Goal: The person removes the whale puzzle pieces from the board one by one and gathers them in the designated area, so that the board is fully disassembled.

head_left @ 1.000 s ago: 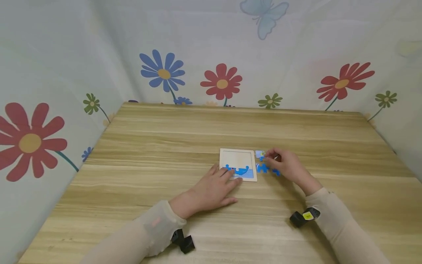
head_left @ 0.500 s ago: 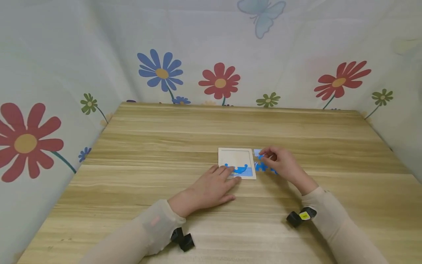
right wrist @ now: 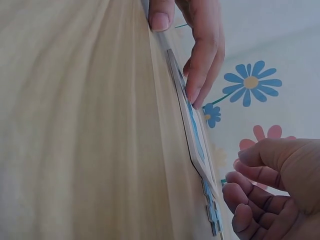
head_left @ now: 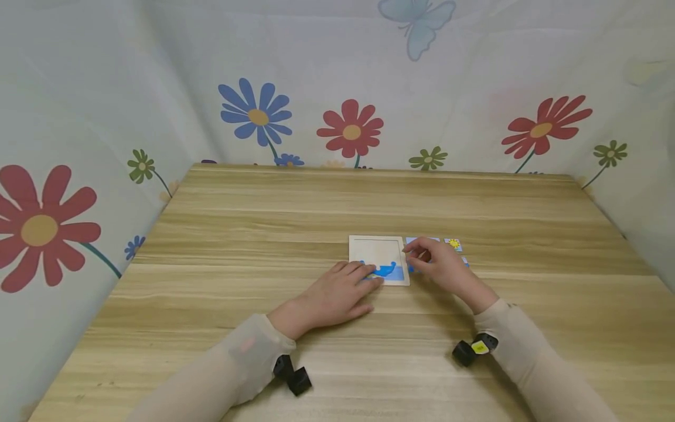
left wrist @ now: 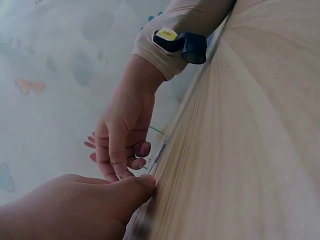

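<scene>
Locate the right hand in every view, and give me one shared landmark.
Head: right hand, right of and below centre.
Left wrist: right hand, left of centre, fingers pointing down.
Right wrist: right hand, lower right.
Shared landmark: left hand, below centre in head, lower left in left wrist, top in right wrist.

The table (head_left: 263, 211) looks smooth, wood-grained, the puzzle board (head_left: 377, 251) matt wood.
</scene>
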